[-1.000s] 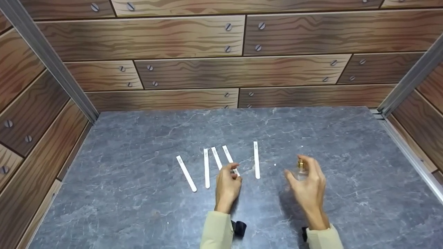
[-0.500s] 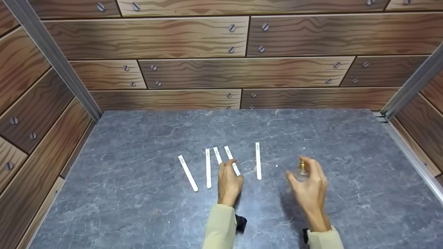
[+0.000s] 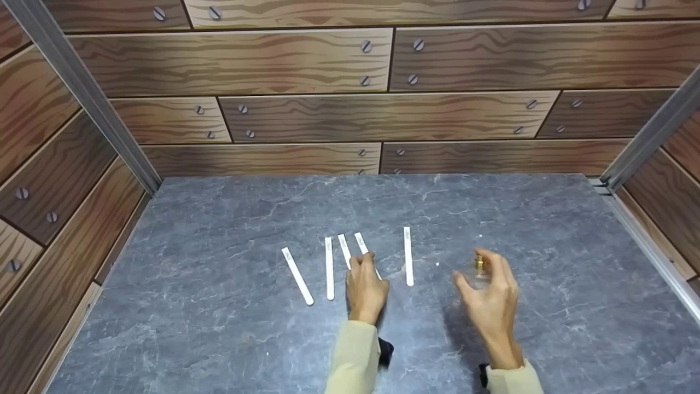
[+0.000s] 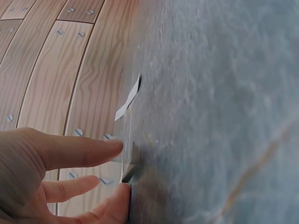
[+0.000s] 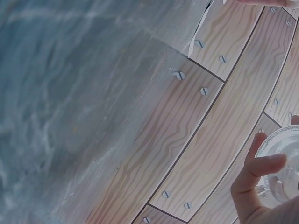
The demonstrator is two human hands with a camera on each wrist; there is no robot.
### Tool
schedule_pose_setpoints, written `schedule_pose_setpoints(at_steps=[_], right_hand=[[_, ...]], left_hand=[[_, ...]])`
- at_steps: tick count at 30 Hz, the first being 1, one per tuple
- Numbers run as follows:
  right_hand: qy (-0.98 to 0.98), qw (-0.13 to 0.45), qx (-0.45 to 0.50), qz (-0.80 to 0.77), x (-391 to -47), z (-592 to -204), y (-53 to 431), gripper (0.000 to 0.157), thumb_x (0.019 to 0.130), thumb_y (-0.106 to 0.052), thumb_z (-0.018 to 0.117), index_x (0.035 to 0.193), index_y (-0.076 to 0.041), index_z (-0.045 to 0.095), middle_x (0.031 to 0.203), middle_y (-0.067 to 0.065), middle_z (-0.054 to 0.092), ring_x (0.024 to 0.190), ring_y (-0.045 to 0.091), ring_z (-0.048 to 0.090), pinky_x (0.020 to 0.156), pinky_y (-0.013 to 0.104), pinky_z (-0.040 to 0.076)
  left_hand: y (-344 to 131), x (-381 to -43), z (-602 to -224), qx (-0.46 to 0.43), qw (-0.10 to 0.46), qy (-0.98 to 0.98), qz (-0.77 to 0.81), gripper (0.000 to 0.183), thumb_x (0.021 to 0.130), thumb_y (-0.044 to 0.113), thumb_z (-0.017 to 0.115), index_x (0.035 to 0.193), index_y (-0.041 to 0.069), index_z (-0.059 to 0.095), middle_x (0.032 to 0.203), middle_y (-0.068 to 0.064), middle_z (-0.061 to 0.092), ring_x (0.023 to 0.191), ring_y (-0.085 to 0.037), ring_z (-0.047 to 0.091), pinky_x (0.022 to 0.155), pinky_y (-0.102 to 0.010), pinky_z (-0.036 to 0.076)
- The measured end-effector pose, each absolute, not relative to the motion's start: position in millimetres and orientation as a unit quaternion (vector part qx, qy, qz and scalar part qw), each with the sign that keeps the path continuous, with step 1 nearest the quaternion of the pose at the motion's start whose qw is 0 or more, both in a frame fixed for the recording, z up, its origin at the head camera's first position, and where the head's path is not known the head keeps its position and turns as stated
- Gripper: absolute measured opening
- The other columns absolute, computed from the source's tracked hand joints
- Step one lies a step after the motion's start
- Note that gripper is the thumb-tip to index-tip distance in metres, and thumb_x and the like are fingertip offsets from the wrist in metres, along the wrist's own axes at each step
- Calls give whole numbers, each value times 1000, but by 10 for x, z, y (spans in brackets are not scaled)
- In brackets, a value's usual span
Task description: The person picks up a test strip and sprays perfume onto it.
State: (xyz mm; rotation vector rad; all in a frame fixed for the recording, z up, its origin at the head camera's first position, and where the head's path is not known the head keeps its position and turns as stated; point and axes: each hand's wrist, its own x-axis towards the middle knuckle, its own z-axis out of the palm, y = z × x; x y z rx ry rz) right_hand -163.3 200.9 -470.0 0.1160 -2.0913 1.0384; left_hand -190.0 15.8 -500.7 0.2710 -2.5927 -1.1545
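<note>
My left hand (image 3: 367, 290) reaches palm down over two white paper strips, hiding their lower parts: the fourth strip (image 3: 361, 244) from the left and the third strip (image 3: 344, 247). In the left wrist view, thumb and fingertips stand apart at the tabletop, with a strip's edge (image 4: 127, 173) between them. My right hand (image 3: 492, 287) holds a clear glass perfume bottle (image 3: 480, 264) with a gold spray top, raised over the table. Its round, ridged base (image 5: 280, 140) faces the right wrist camera, the fingers curled around it.
Two more strips lie left of my left hand, the outermost strip (image 3: 298, 277) slanted and a straighter strip (image 3: 329, 268) beside it. Another strip (image 3: 408, 257) lies between the hands. Small white specks dot the grey marbled table (image 3: 219, 328). Wood-patterned walls (image 3: 295, 115) enclose it.
My left hand has moved slightly right and turned palm down over the third and fourth strips, its fingers lowering onto them. My right hand keeps the bottle in nearly the same place.
</note>
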Motion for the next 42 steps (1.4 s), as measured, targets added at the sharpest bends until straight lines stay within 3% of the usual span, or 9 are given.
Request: schedule_pose_setpoints(at_steps=[9, 15, 26, 33, 42], right_hand=[[-824, 394, 47, 404, -1641, -4718, 2029, 55, 61, 12, 88, 110, 7, 65, 91, 19, 65, 79, 26, 60, 76, 17, 44], [-821, 398, 55, 405, -1643, -4718, 2020, 55, 61, 11, 89, 110, 6, 65, 90, 17, 66, 79, 25, 59, 76, 17, 44], [-826, 387, 48, 407, -1644, -4727, 2016, 52, 62, 14, 85, 109, 8, 64, 92, 20, 65, 80, 27, 60, 74, 23, 44], [-824, 391, 48, 407, -1639, -4723, 2015, 54, 61, 11, 87, 110, 6, 65, 92, 17, 66, 80, 29, 61, 76, 20, 44], [-822, 391, 50, 412, -1640, -4711, 2014, 54, 61, 11, 88, 110, 6, 66, 92, 16, 67, 81, 28, 60, 77, 19, 44]], left_hand=[[166, -1898, -5005, 83, 159, -907, -381, 51, 69, -18, 68, 117, -2, 71, 105, -18, 60, 80, -40, 62, 66, -48, 55], [167, -1895, -4991, 72, 160, -909, -378, 41, 69, -19, 67, 105, -1, 76, 98, -14, 61, 75, -41, 66, 61, -47, 57], [117, -1889, -5013, 38, 126, -908, -397, 34, 67, -16, 70, 92, 5, 77, 88, -8, 59, 75, -36, 65, 64, -43, 56], [110, -1886, -5041, 22, 138, -901, -410, 28, 66, -15, 66, 80, 6, 77, 76, -6, 68, 73, -27, 67, 63, -37, 55], [89, -1871, -5001, 24, 136, -896, -423, 24, 73, -12, 67, 82, 7, 81, 76, -6, 72, 73, -26, 70, 62, -37, 56]])
